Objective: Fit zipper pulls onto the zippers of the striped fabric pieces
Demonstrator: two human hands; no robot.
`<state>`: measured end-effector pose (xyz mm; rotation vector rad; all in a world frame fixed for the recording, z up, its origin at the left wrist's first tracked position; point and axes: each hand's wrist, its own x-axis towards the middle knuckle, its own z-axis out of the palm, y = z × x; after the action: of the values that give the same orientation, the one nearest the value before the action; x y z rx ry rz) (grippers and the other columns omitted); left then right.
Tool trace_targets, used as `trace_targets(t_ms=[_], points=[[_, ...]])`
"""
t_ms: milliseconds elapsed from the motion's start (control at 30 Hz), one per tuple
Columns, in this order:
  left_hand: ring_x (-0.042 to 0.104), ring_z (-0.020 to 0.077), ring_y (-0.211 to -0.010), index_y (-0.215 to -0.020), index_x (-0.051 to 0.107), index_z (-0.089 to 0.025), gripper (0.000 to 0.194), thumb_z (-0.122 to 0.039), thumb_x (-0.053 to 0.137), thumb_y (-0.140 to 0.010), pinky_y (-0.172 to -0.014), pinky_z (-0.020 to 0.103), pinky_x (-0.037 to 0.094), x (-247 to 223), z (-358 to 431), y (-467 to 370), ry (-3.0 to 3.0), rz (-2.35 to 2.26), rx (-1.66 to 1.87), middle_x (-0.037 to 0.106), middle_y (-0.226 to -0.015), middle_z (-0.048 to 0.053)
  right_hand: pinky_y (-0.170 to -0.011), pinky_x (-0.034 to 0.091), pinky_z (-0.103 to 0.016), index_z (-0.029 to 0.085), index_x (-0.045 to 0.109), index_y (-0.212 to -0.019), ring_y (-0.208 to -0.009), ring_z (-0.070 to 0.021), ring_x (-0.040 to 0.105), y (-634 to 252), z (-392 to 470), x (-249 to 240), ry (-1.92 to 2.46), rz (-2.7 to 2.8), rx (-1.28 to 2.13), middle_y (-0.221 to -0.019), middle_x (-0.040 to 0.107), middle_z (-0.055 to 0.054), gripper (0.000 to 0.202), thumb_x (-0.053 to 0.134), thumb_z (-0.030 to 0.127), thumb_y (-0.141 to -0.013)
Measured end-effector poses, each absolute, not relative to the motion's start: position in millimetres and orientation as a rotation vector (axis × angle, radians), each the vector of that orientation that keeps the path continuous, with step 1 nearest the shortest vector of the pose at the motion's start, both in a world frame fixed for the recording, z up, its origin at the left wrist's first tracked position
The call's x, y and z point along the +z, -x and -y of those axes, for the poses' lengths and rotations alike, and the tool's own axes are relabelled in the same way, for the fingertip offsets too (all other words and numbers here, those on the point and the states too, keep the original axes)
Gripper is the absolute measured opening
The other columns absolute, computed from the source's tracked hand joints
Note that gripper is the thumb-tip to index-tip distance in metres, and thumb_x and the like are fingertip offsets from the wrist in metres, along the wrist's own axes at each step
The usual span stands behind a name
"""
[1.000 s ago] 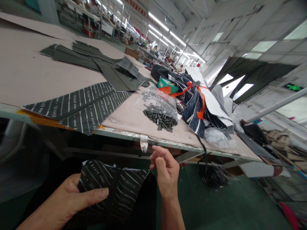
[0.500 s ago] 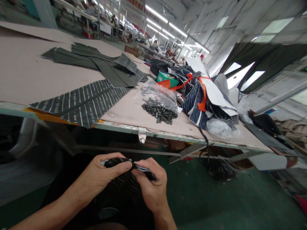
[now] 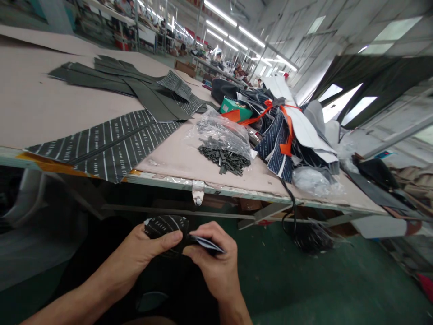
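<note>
A dark fabric piece (image 3: 165,225) with pale printed lettering is held over my lap, in front of the table. My left hand (image 3: 149,246) grips its left part, thumb pressed on top. Opposite it, my right hand (image 3: 214,257) pinches the folded right part, where a light blue-white edge shows between thumb and fingers. The two thumbs nearly meet at the middle. My palms hide the lower part of the fabric. On the table above lies a matching striped, lettered fabric piece (image 3: 115,144), its corner hanging over the edge.
Dark green fabric strips (image 3: 108,83) lie crosswise on the table (image 3: 176,167). Small dark pieces (image 3: 225,158) spill from a clear plastic bag (image 3: 223,128). Farther right are a green box (image 3: 233,108) and a navy fabric bundle (image 3: 277,144) with an orange tie. A metal bracket (image 3: 198,192) juts from the edge.
The left part of the held fabric has turned up, showing more lettering. The right part has folded so its pale edge sticks out past my right fingers. The view has shifted slightly.
</note>
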<state>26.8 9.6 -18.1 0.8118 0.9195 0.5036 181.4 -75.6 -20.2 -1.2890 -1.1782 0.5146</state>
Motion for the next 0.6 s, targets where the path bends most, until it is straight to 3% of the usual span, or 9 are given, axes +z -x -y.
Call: trace_targets(t_ms=[167,233,433,600], points=[[0.065,0.0152,-0.066,-0.067,0.079,-0.017,0.045,-0.055,0.097,-0.05,-0.065,0.02,0.052,-10,-16,-30,-0.666,-0.929,0.506,0.076,-0.067,0.003,-0.076,0.056,-0.03,0.023,0.078,-0.087,-0.081,-0.0191,0.073,-181,73,-24,1.08,1.012,0.771,-0.087,0.079,-0.004,0.003,0.08,0.022,-0.086],[0.065,0.0158,-0.064,-0.066,0.078,-0.016,0.046,-0.056,0.096,-0.052,-0.062,0.022,0.052,-5,-18,-34,-0.613,-0.934,0.474,0.075,-0.067,0.004,-0.076,0.056,-0.032,0.021,0.075,-0.084,-0.078,-0.0201,0.073,-181,70,-23,1.027,0.821,0.925,-0.084,0.079,-0.005,0.009,0.079,0.028,-0.088],[0.061,0.0145,-0.059,-0.057,0.069,-0.017,0.045,-0.054,0.095,-0.053,-0.06,0.022,0.052,9,-21,-49,-0.641,-0.918,0.557,0.07,-0.061,0.0,-0.055,0.046,-0.024,0.018,0.061,-0.059,-0.047,-0.0121,0.056,-182,47,-20,1.0,0.403,1.095,-0.049,0.06,0.002,0.032,0.081,0.036,-0.076],[0.057,0.0129,-0.054,-0.055,0.063,-0.019,0.042,-0.051,0.09,-0.061,-0.055,0.022,0.05,11,-24,-49,-0.772,-0.975,0.616,0.065,-0.057,-0.003,-0.048,0.04,-0.023,0.019,0.056,-0.056,-0.041,-0.0111,0.051,-184,40,-23,1.044,0.321,1.119,-0.045,0.055,0.003,0.033,0.08,0.035,-0.072]])
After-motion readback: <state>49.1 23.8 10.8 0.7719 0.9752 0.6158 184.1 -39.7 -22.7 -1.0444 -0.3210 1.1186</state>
